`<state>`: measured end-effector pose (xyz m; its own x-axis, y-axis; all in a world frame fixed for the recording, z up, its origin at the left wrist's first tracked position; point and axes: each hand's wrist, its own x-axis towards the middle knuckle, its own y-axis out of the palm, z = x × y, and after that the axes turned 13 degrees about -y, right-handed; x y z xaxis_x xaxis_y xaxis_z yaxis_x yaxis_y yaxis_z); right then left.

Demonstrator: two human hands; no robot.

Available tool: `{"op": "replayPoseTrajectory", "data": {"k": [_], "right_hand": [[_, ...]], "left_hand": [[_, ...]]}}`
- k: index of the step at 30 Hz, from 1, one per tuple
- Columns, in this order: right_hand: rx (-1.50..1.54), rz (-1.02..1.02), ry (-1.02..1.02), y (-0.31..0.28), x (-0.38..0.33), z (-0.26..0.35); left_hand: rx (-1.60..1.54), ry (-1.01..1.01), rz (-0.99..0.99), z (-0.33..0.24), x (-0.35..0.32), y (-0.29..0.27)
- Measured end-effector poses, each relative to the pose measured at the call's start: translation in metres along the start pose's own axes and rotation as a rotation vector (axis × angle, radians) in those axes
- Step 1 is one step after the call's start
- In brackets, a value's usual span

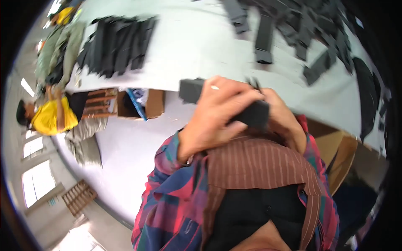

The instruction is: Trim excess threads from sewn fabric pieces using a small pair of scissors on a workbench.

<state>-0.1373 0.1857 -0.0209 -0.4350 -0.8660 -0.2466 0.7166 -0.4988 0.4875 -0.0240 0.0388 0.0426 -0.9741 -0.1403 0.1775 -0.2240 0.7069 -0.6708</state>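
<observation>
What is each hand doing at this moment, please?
Left hand: closed around the black rectangular piece.
Right hand: also gripping the same black piece, at its right end.

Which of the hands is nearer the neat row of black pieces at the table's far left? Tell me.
Left. The left hand sits on that side of the neat row of black pieces; the right hand lies farther right.

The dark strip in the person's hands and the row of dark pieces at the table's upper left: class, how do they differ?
The dark strip is a single piece, gripped by the left hand and right hand close to the body; the row of dark pieces is many, lying untouched on the white table. The strip lies roughly crosswise; the row's pieces overlap side by side. Both look black and flat.
</observation>
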Motion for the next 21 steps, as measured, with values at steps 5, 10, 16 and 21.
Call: {"op": "replayPoseTrajectory", "data": {"k": [5,10,16,21], "right_hand": [[-0.417,-0.12,-0.365,-0.01,-0.004,0.001],[-0.67,-0.219,-0.586,-0.001,0.0,0.01],[-1.012,-0.19,-0.757,0.007,0.01,0.009],[-1.013,-0.139,-0.741,0.005,0.008,0.007]], "left_hand": [[0.101,-0.044,-0.295,0.016,0.003,0.023],[-0.2,-0.389,-0.472,0.039,0.001,0.049],[-1.264,-0.63,-0.125,0.068,-0.012,0.036],[-1.504,-0.695,-0.151,0.072,-0.001,0.036]]}}
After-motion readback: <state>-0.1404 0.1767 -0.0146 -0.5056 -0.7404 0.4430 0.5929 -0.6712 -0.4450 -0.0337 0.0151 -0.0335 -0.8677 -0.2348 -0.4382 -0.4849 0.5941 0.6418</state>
